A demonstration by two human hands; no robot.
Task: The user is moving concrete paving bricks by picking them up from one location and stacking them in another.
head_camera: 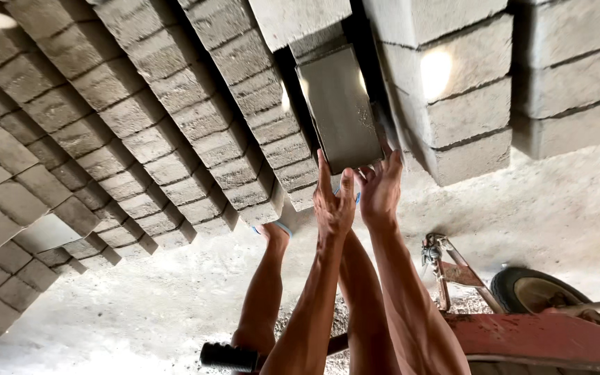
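Grey concrete block (pixel 339 107) grasped at its near end by left hand (pixel 332 201) and right hand (pixel 381 187), stacked block rows (pixel 175 125) beside the grip, red wheelbarrow (pixel 529 333) behind the wrists.

No packages, labels, signs or screens visible anywhere in view.

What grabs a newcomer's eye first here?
Both hands, left hand and right hand, grip a grey concrete block at centre, at a gap between block stacks. Rows of stacked blocks fill the left and top. A red wheelbarrow with its wheel sits at lower right.
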